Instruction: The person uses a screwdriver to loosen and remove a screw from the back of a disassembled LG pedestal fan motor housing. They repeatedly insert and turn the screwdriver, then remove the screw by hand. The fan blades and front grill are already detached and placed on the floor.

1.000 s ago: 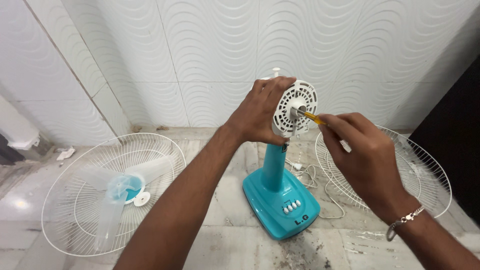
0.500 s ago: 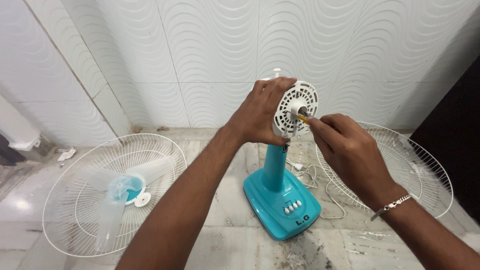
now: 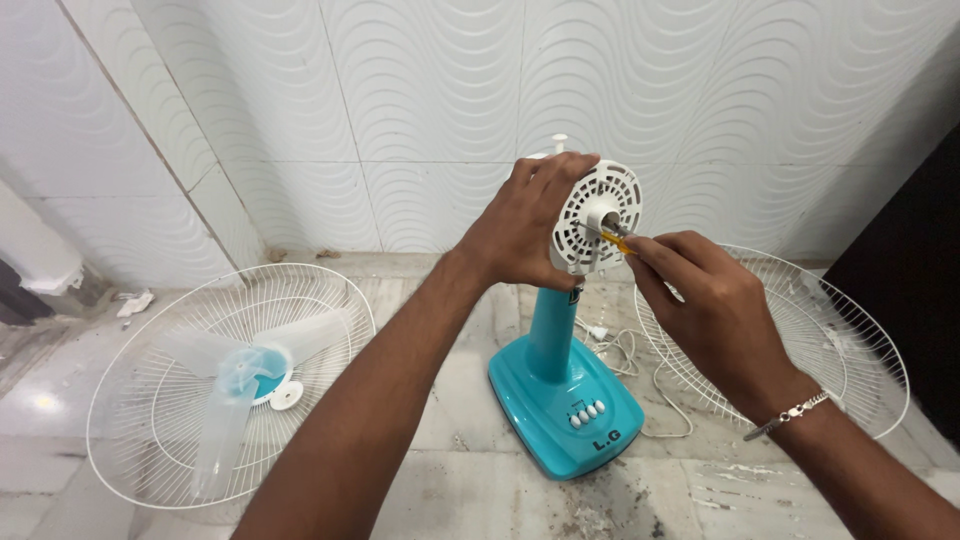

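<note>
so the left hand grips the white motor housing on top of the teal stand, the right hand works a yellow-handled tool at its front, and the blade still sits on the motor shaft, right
Not quite. In the head view the blade lies on the wire guard on the floor, off the shaft. The rest holds: the left hand grips the white motor housing on the teal stand, and the right hand works a yellow-handled tool at its front.
</note>
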